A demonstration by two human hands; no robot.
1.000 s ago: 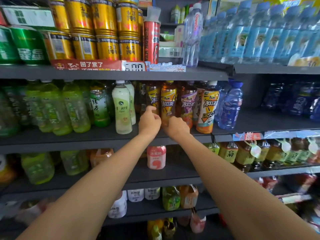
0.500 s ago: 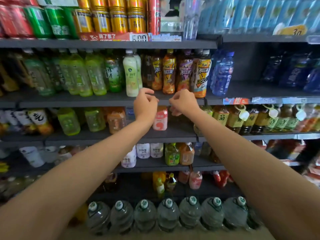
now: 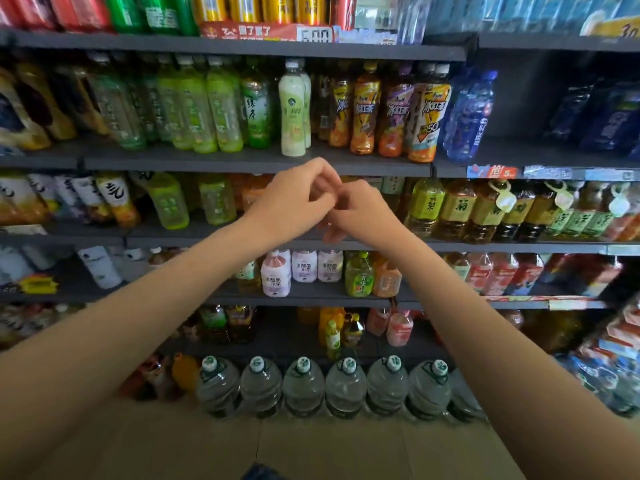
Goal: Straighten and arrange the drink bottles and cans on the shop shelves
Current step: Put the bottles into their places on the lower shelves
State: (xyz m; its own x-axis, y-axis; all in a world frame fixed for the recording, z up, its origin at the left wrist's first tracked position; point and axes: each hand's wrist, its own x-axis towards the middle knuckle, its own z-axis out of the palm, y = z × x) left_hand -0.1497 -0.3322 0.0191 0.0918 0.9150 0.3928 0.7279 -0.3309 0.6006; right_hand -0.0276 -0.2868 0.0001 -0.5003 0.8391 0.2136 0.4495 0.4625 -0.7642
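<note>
My left hand (image 3: 294,202) and my right hand (image 3: 363,216) meet in front of the second bottle shelf, fingers curled and touching each other. Whatever stands directly behind them is hidden, so I cannot tell whether either hand holds anything. Just above, on the shelf board (image 3: 242,164), a row of orange iced-tea bottles (image 3: 363,112) stands upright beside a pale green-white bottle (image 3: 292,112) and a blue water bottle (image 3: 467,116). Light green tea bottles (image 3: 194,105) fill the left part of that shelf.
Amber tea bottles (image 3: 457,209) line the shelf to the right of my hands. Small pink-white yoghurt drinks (image 3: 277,275) stand one shelf lower. Large water jugs (image 3: 304,386) stand in a row on the floor. Cans (image 3: 242,8) fill the top shelf.
The view has tilted down. Both hands dropped from the iced-tea bottles to the shelf below and came together; they now cover the pink-white bottle that stood there.
</note>
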